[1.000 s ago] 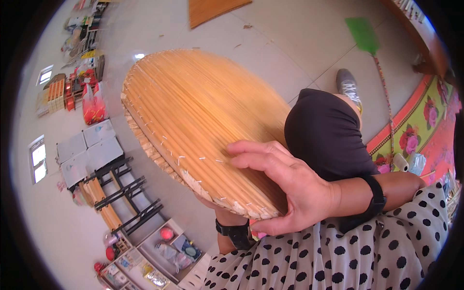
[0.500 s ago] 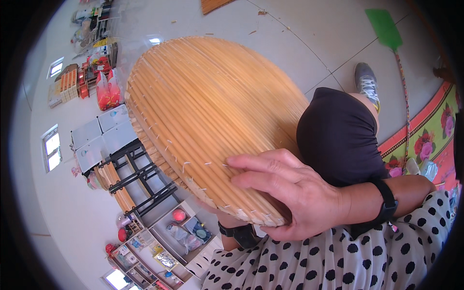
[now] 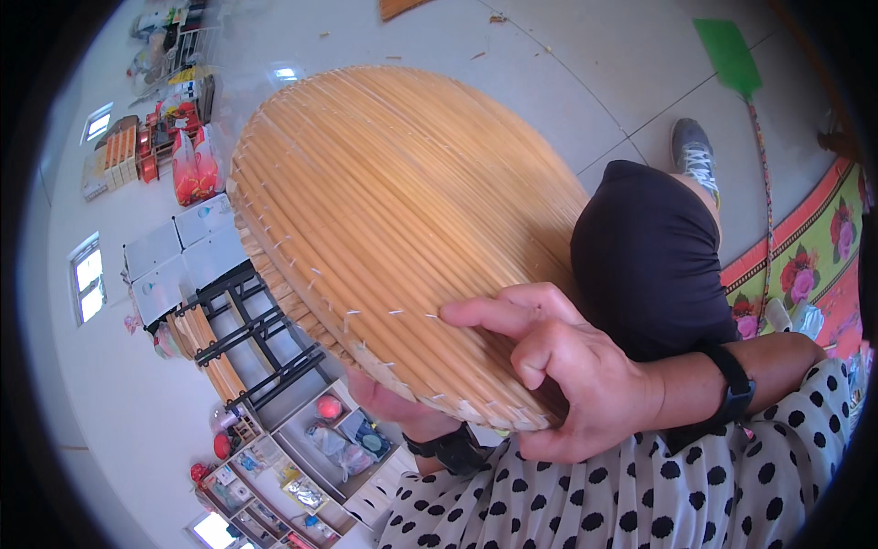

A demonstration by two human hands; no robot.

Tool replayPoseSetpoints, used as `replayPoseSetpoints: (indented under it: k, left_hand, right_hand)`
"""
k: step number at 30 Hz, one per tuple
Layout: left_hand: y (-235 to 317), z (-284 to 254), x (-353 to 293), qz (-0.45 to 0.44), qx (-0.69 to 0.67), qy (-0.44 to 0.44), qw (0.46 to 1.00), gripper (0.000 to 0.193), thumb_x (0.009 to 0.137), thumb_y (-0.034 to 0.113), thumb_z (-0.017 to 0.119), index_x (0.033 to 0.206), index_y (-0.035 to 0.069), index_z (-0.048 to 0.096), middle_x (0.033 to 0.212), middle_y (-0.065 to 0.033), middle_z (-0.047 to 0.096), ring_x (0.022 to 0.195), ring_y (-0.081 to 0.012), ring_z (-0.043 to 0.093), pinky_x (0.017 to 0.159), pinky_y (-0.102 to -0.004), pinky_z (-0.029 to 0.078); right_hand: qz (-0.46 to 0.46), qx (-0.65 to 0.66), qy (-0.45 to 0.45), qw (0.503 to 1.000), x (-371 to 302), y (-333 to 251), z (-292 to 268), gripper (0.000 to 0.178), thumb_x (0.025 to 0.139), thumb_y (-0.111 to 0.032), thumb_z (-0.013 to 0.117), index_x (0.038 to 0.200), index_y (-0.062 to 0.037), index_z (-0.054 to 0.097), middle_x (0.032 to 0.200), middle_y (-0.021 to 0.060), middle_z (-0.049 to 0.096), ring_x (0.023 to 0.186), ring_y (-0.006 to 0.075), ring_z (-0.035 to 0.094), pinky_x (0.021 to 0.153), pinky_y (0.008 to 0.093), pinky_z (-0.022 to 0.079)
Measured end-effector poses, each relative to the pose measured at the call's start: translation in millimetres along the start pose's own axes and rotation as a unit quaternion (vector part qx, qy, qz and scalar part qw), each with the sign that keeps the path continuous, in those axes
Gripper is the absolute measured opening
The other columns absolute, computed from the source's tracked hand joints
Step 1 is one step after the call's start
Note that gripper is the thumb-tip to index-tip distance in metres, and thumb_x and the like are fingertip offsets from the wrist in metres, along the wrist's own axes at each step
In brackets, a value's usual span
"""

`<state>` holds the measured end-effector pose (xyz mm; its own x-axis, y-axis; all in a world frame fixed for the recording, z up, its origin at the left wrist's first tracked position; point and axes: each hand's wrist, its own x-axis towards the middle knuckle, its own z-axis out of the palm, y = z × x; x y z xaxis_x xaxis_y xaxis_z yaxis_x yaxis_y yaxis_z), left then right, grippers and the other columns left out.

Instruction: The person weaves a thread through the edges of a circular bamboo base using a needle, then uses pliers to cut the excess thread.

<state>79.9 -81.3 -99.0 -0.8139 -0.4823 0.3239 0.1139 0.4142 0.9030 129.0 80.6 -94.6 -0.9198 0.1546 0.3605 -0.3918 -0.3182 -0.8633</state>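
A large round mat [image 3: 393,201] of yellow stalks, stitched with white thread along its rim, is tilted in front of me and rests near my dark-clad knee [image 3: 640,256]. My left hand [image 3: 389,403] holds its near left edge from behind; most of its fingers are hidden by the mat. On the near right edge, my right hand [image 3: 576,375] grips the rim with the thumb at the edge. Its index finger stretches over the stalks to a white stitch, while the other fingers are curled.
A green fly swatter [image 3: 732,59] and a floral mat [image 3: 805,247] are on the right. Stalk scraps [image 3: 497,18] lie on the tiled floor. Along the left stand black metal frames [image 3: 251,339], white cabinets [image 3: 178,252] and a shelf unit [image 3: 302,457] with bags.
My right hand's middle finger has curled in, leaving the index finger stretched out on the stalks. More of my left hand shows beyond the edge. The mat has shifted slightly.
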Motion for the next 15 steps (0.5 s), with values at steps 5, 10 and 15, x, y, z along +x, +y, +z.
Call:
replayPoseSetpoints:
  k: [5, 10, 15]
  left_hand:
    - [-0.5, 2.8, 2.5, 0.006, 0.003, 0.004, 1.000, 0.049, 0.106, 0.043, 0.035, 0.140, 0.009, 0.047, 0.125, -0.0090, 0.061, 0.109, -0.0202, 0.062, 0.094, -0.0384, 0.052]
    - [2.0, 4.1, 2.7, 0.009, 0.005, 0.005, 1.000, 0.049, 0.107, 0.042, 0.034, 0.140, 0.009, 0.047, 0.124, -0.0086, 0.061, 0.108, -0.0197, 0.062, 0.093, -0.0381, 0.052]
    - [2.2, 6.3, -0.6, 0.011, 0.006, 0.010, 1.000, 0.048, 0.107, 0.041, 0.033, 0.140, 0.009, 0.047, 0.123, -0.0082, 0.062, 0.106, -0.0191, 0.062, 0.092, -0.0377, 0.052]
  right_hand:
    - [-0.001, 0.006, -0.002, 1.000, 0.7, 2.7, 0.7, 0.055, 0.063, -0.004, 0.079, 0.098, -0.0114, 0.037, 0.142, 0.0330, 0.048, 0.114, 0.0411, 0.051, 0.098, 0.0461, 0.041]
    - [-0.007, -0.003, 0.015, 1.000, -0.1, 0.5, 0.6, 0.054, 0.065, -0.006, 0.080, 0.100, -0.0109, 0.038, 0.143, 0.0327, 0.047, 0.113, 0.0406, 0.050, 0.098, 0.0466, 0.041]
    - [-0.020, -0.041, -0.005, 0.999, -0.3, -0.4, -2.0, 0.046, 0.066, -0.010, 0.080, 0.093, -0.0106, 0.043, 0.145, 0.0332, 0.046, 0.113, 0.0425, 0.052, 0.094, 0.0461, 0.045]
